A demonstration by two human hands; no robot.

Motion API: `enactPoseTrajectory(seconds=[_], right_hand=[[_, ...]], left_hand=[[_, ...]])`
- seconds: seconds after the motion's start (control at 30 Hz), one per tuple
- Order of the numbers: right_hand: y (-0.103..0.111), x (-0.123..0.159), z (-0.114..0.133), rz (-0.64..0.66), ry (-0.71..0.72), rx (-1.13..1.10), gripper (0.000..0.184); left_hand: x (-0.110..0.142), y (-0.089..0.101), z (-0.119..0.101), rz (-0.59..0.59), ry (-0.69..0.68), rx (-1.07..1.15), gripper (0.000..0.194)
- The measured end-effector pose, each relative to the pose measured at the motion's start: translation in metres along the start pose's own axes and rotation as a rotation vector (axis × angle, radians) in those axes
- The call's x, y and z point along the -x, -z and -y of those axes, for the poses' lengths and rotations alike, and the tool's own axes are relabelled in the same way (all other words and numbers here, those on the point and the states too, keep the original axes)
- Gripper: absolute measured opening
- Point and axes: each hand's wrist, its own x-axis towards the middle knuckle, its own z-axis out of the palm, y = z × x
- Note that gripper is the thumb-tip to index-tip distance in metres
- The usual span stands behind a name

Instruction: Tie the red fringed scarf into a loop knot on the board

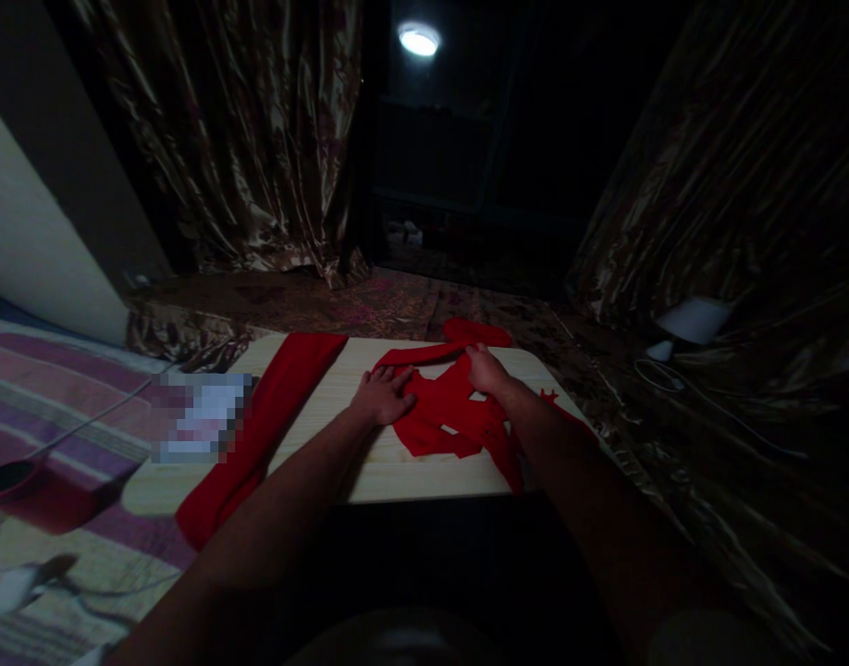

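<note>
A small light wooden table (369,467) stands in front of me in a dim room. A red garment with straps (456,416) lies bunched on its right half. My left hand (381,396) rests flat on the garment's left edge, fingers spread. At the garment's top, my right hand (486,368) has its fingers curled on the cloth beside a long red strap (424,353). A second red cloth, folded long (268,425), lies diagonally across the table's left side and hangs over the front edge.
A blurred white item (201,416) lies at the table's left edge. Shiny patterned curtains (258,139) hang behind, with a dark doorway (459,148) between them. A striped rug (43,388) is at left, a white lamp (688,324) with a cord at right.
</note>
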Motion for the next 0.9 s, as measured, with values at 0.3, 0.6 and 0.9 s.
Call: enactPoseTrajectory(seconds=[0.3,0.6,0.9], right_hand=[[0.001,0.005,-0.015,0.111,-0.018,0.175,0.058],[0.024,0.035,0.02,0.072,0.068,0.133,0.035],[0.026,0.045,0.025,0.53,-0.026,-0.302,0.041]], left_hand=[[0.0,0.002,0.0,0.088,0.028,-0.032,0.065],[0.007,-0.001,-0.001,-0.071,-0.002,-0.059,0.068],[0.008,0.0,-0.001,-0.036,-0.017,-0.094,0.063]])
